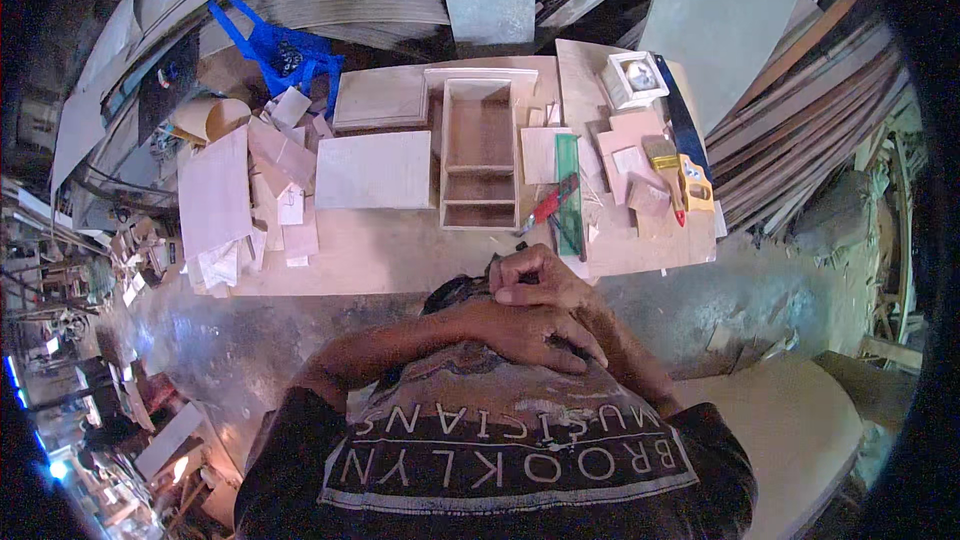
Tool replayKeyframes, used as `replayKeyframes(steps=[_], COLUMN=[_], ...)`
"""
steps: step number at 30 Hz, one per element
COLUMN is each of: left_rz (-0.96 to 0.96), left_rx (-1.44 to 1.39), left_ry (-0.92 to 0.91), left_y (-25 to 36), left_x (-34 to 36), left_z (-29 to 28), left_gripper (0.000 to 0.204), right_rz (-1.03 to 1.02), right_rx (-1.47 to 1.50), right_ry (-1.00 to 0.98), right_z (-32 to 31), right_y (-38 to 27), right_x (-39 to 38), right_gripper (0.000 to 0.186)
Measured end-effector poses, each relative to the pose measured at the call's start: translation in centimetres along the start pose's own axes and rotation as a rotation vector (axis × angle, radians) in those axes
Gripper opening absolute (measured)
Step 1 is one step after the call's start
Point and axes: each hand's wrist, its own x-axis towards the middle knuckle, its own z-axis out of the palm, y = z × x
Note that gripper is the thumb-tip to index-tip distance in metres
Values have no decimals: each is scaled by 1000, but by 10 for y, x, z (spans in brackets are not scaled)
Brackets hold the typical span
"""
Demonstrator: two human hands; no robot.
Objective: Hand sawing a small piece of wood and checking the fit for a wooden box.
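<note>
Your worktop (400, 255) is bare wood, pale and matt, with a dusty look. The open box frame (480, 155) on it is raw wood too, light at the edges and darker brown inside. The flat boards (373, 170) beside it are smooth, unpainted wood. The small white scraps (290, 208) look like thin paper or card. The blue bag (280, 52) looks like shiny plastic. The brush (664, 162) has a pale wooden handle and soft bristles. The long green ruler (568, 190) looks smooth and a bit glossy. Your shirt (500, 460) is dark, matt cloth. Your hands (535, 310) are bare.
</note>
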Motion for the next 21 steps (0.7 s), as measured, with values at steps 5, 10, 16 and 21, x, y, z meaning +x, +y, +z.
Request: replayKeyframes(steps=[5, 10, 16, 21], left_rz=[2, -59, -82, -7], left_rx=[-13, -57, -22, -69], left_ry=[1, -52, 61, 141], left_y=[-8, -12, -11, -22], left_x=[0, 9, 29, 43], left_z=[7, 11, 28, 45], left_gripper=[37, 38, 38, 39], right_rz=[-143, 72, -130, 97], right_rx=[64, -61, 174, 36], right_ry=[79, -54, -69, -97], right_z=[19, -2, 1, -17], right_y=[-10, 3, 16, 34], right_x=[1, -22, -37, -69], right_gripper=[24, 23, 23, 23])
